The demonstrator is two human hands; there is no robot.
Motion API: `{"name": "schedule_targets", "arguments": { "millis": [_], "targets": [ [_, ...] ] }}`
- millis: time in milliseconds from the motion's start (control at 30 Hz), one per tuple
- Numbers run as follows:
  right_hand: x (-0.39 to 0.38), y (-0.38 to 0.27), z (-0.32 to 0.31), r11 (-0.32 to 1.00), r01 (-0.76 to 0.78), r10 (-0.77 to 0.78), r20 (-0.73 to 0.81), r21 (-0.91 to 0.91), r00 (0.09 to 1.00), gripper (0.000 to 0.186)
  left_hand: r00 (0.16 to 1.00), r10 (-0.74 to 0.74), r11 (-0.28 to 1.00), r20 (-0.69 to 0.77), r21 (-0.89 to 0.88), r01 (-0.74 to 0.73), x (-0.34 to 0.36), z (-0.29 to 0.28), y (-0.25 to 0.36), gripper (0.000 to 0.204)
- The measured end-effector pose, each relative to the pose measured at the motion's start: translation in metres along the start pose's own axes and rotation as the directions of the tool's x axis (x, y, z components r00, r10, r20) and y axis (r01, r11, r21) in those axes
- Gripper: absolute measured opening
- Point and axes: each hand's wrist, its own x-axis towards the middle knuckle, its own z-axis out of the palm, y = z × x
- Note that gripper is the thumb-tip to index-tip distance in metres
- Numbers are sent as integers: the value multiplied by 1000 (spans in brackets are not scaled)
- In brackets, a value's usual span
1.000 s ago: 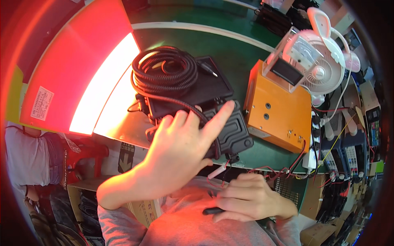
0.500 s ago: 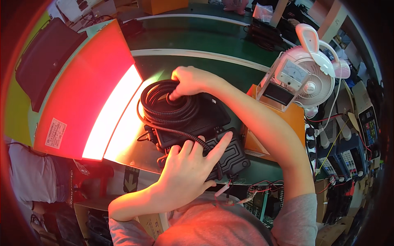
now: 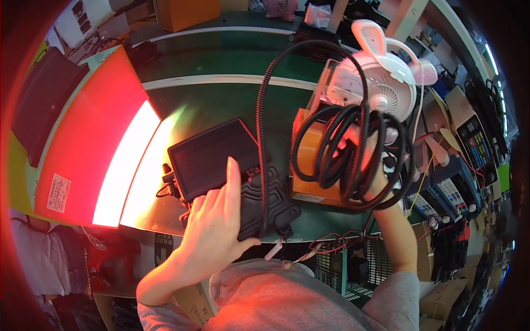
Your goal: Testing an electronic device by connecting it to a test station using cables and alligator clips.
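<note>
On the green table lies a black device: a flat screen-like panel (image 3: 212, 157) beside a ribbed black housing (image 3: 268, 201). My left hand (image 3: 212, 226) rests on its near side, fingers stretched and thumb out to the right. To the right, my right hand (image 3: 380, 185) is closed around a coil of black corrugated cable (image 3: 349, 190), raised in front of the orange box. Loops of the coil hide part of those fingers. From the coil, one length of cable arches up and comes down along the device to the housing's near side.
A panel glowing red and white (image 3: 91, 143) stands at the left. Behind the coil are an orange box (image 3: 317, 193) and a white rabbit-eared fan (image 3: 381, 83). Bench instruments (image 3: 447, 182) stand at the far right. Thin red and black wires (image 3: 331, 243) hang at the table's front edge.
My right hand has lifted the cable coil off the black device and carried it right, over the orange box. The screen panel is now uncovered. My left hand stays on the device.
</note>
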Motion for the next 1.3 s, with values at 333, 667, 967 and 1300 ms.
{"name": "schedule_targets", "arguments": {
  "millis": [333,667,967,1300],
  "targets": [
    [-18,0,22,980,117,-106,75,-163,992,38,989,-137,990,58,37,135,0,-2,3,122],
    [-16,17,-3,944,115,-92,90,-308,992,40,994,-90,996,62,31,88,-2,1,-3,119],
    [-21,17,-3,962,174,-142,159,-209,977,39,995,-74,997,69,24,73,-1,1,-7,119],
    [-16,16,2,953,137,-18,403,-268,915,25,999,4,997,38,74,-7,2,0,-7,119]
  ]
}}
